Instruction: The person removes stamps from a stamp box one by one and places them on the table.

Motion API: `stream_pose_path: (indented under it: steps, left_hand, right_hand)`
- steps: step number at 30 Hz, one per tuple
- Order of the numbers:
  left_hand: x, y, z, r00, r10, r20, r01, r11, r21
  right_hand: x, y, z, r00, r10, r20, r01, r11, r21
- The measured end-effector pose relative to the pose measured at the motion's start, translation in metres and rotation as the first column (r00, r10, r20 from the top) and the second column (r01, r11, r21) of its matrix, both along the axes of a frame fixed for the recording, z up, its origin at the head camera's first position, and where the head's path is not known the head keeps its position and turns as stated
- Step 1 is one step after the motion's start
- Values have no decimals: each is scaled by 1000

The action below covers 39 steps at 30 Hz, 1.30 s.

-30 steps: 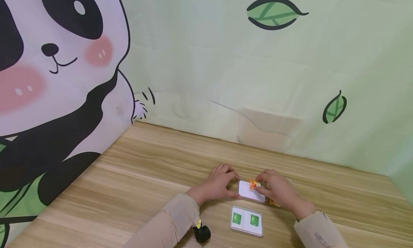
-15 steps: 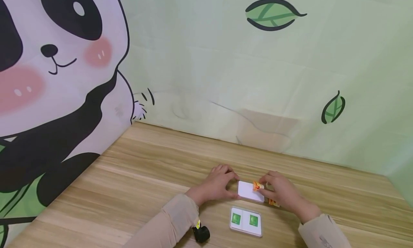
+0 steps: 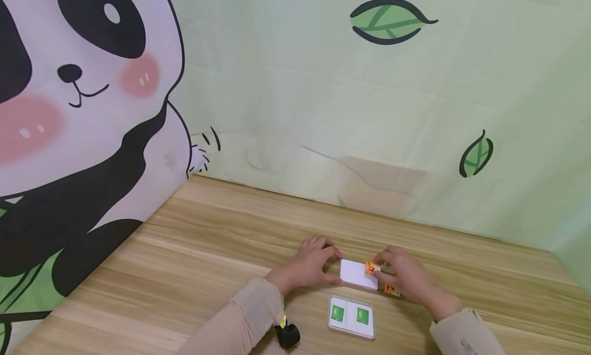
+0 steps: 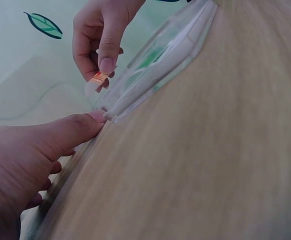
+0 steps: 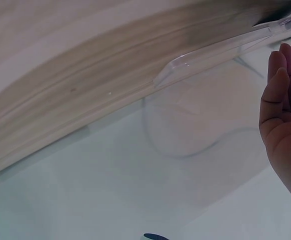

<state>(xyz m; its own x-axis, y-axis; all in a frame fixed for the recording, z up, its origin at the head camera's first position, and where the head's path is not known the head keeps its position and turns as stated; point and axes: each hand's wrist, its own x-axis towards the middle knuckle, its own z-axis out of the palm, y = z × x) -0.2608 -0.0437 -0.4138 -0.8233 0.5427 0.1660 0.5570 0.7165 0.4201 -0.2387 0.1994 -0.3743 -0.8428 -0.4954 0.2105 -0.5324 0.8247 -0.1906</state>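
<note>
My left hand [image 3: 316,262] holds a flat white rectangular card [image 3: 354,273] at its left edge, thumb at the near corner and a finger at the far one. Over the card's right end, my right hand [image 3: 408,275] pinches a small orange-and-yellow printed piece [image 3: 371,267] between thumb and fingers. In the left wrist view this piece [image 4: 98,78] has a whitish, see-through end. A similar orange piece [image 3: 392,290] lies under the right hand, partly hidden. The right wrist view catches my right hand [image 5: 285,112] at its edge; what it pinches is mostly cut off.
Nearer to me lies a clear case [image 3: 351,332] showing two green printed squares. A small black object [image 3: 289,335] with a yellow tag sits beside the left sleeve. Clear plastic [image 5: 205,55] lies near the wall in the right wrist view. Printed walls border the wooden tabletop [image 3: 221,232].
My right hand has shifted slightly to the right with the orange piece, uncovering more of the other orange piece below. The left hand keeps its place at the white card.
</note>
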Motion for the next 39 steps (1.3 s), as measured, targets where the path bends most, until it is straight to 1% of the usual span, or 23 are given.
stream_pose_path:
  steps: [9, 15, 17, 23, 26, 34, 39]
  left_hand:
    - [0, 2, -3, 1000, -3, 10, 3, 1000, -7]
    - [1, 3, -4, 1000, -7, 12, 7, 1000, -10]
    - [1, 4, -4, 1000, -9, 10, 9, 1000, -8]
    - [2, 4, -5, 1000, -17, 10, 17, 1000, 5]
    - [2, 2, -5, 1000, -15, 9, 15, 1000, 12]
    - [0, 1, -4, 1000, -14, -1, 14, 1000, 17]
    - [-2, 1, -1, 1000, -12, 2, 12, 1000, 21]
  right_hand:
    - [2, 4, -1, 1000, -14, 11, 14, 1000, 8]
    - [7, 7, -3, 1000, -17, -2, 17, 1000, -13]
    - [8, 8, -3, 1000, -16, -14, 16, 1000, -19]
    - [12, 12, -3, 997, 17, -72, -20, 999, -43]
    - [12, 14, -2, 996, 22, -83, -26, 998, -51]
    - [12, 18, 2, 1000, -6, -24, 5, 998, -63]
    - [9, 20, 5, 1000, -12, -10, 12, 999, -47]
